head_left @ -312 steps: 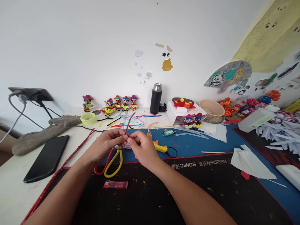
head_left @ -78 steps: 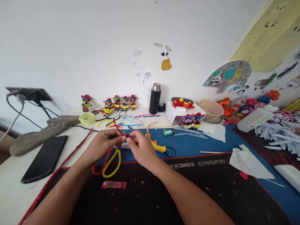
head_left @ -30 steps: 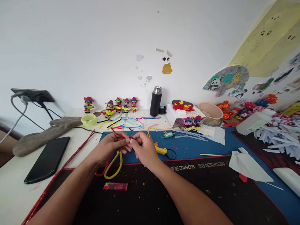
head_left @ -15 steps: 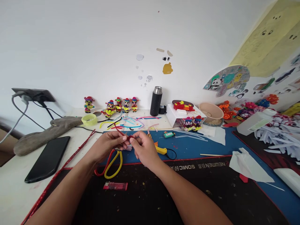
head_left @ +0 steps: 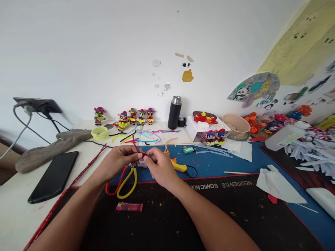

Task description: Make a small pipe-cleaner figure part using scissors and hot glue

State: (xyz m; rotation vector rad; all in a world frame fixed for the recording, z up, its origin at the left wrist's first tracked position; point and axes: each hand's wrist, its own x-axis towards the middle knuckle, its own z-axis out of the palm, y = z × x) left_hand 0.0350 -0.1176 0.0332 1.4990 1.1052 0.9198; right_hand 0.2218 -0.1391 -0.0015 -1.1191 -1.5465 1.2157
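Between my hands is a dark red pipe cleaner (head_left: 135, 143), its free end sticking up past my left fingers. My left hand (head_left: 125, 157) pinches it between thumb and fingertips. From the other side, my right hand (head_left: 161, 166) grips the same piece close by, with fingertips nearly touching the left ones; the part inside the fingers is mostly hidden. Scissors (head_left: 135, 184) with one red and one yellow handle lie under my left hand. A pink lighter (head_left: 130, 207) rests on the black mat nearer me. Just beyond my right hand is a yellow-handled tool (head_left: 179, 166).
Coloured pipe cleaners (head_left: 146, 134) are scattered behind my hands. Small figures (head_left: 123, 122) and a black thermos (head_left: 174, 113) stand along the wall. A phone (head_left: 53, 177), a tape roll (head_left: 100, 133) and long red strands (head_left: 75, 179) lie left; a white box (head_left: 192, 129) stands right.
The red piece between my fingertips now looks stretched out rather than bunched, and its free end points more upright. Both hands stay in nearly the same place.
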